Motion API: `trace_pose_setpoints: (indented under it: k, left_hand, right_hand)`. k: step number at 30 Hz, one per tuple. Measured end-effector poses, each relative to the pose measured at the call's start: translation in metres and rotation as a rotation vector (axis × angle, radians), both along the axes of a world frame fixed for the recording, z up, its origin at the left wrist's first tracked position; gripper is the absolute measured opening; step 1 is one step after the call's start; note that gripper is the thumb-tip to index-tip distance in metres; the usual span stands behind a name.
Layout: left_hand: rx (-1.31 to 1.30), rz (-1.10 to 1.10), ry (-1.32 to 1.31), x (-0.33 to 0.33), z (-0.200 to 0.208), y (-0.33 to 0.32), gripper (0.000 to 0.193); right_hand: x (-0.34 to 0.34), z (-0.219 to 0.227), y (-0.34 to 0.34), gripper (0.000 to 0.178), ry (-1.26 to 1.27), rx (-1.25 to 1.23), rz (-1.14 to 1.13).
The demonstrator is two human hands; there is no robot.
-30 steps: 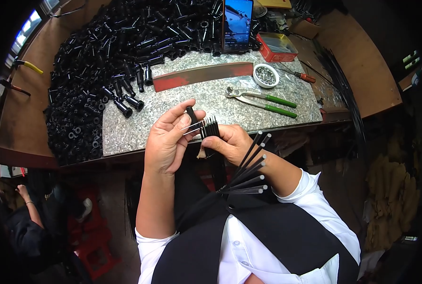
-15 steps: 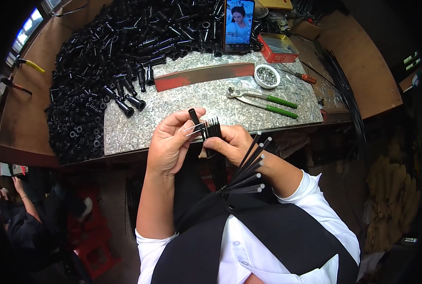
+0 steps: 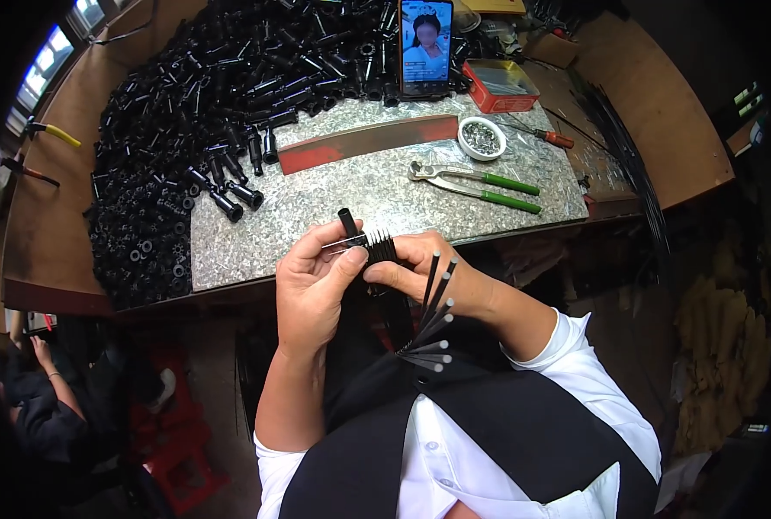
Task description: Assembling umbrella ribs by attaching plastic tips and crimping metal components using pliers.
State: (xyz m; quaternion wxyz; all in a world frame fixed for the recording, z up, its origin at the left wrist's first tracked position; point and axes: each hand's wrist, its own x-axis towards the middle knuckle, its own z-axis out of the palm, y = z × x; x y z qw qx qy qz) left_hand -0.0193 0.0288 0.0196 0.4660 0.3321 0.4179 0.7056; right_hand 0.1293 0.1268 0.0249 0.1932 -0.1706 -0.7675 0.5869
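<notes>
Black tube (image 3: 348, 223) is at the near edge of the bench (image 3: 316, 203) in view, slightly tilted, in your L hand (image 3: 312, 290); thin pale rods (image 3: 337, 246) project past the L thumb, crossing nr. the tube's lower part. L fingers: pinching tube and rods btwn thumb and fingertips; exact contact hidden. R hand (image 3: 416, 275): thumb and forefinger pressed round a black bundle (image 3: 383, 251), w/ bright tips upright along its top; the remaining R fingers can't be told. Caution (a): if your L pinch slackens, the tube could roll or the rods skew, since one small grip appears to control both. Caution (b): if your R thumb lifts, the bundle could splay and its pcs. lose order. Caution (c): rod ends lie close to bare skin; excess push or a slip could cause a prick. Caution (d): the dark rods (image 3: 437, 320) fan out w/ grey ends nr. your R forearm; a wide R elbow or wrist swing could catch them and twist the bundle, if connected (link not visible). Caution (e): both hands work off the bench's front edge, so a dropped pc. could fall to lap or floor and be hard to find vs. dark clothing. Caution (f): the lit phone (image 3: 425, 48) stands upright beyond; a glance up could cause misalignment. Pincers (image 3: 498, 198) lie well apart from your hands; min. snag risk.
</notes>
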Motion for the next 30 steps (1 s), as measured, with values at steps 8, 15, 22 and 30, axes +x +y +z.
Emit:
trace_pose_setpoints:
  k: [8, 15, 22, 30]
  left_hand:
    - [-0.018, -0.092, -0.146, -0.009, -0.007, -0.003, 0.029]
    - [0.023, -0.058, -0.231, 0.001, -0.012, 0.001, 0.034]
    - [-0.061, 0.089, -0.237, 0.014, -0.01, -0.001, 0.027]
    - [0.006, 0.139, -0.214, 0.026, -0.014, 0.003, 0.034]
  right_hand:
    - [-0.001, -0.007, 0.008, 0.017, 0.001, -0.036, 0.026]
    - [0.001, -0.016, 0.011, 0.022, -0.008, -0.137, 0.047]
    - [-0.001, -0.017, 0.011, 0.031, 0.049, -0.16, 0.047]
    - [-0.009, -0.032, 0.016, 0.051, 0.115, -0.115, 0.028]
